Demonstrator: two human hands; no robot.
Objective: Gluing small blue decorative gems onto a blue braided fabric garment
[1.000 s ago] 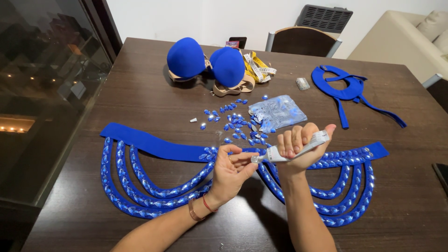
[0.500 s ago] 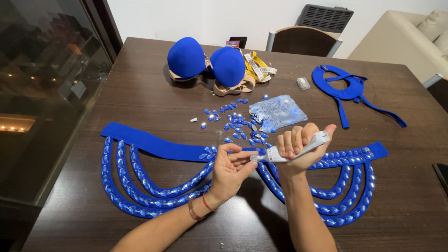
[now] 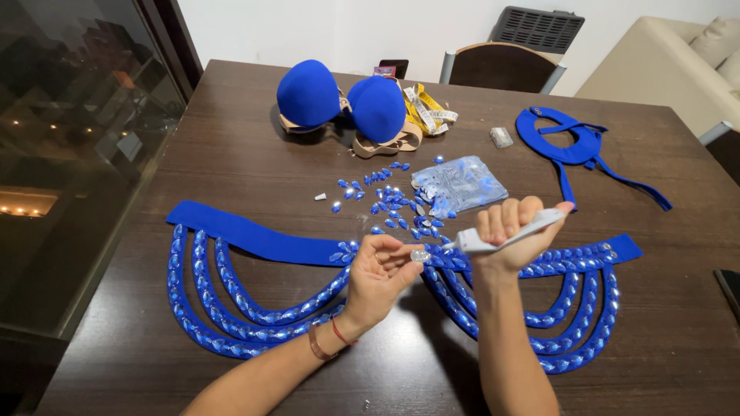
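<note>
Above blue belt (image 3: pixel 254 239): left hand (image 3: pixel 378 273) pinches clear gem (image 3: pixel 420 255); right hand (image 3: pixel 512 231) fists glue tube (image 3: pixel 501 233), long axis level, nozzle just right of gem.

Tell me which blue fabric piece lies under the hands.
The long belt with beaded hanging loops, beneath the left hand and right hand; the padded cups and collar piece lie farther back.

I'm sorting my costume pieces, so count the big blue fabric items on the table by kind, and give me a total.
Blue belt with looped gem strands: 1
Blue padded bra top, two cups: 1
Blue strap collar piece: 1
Total: 3

The loose blue gems are too small to count. The left hand pinches one clear gem; the right hand has a grip on a white glue tube.
</note>
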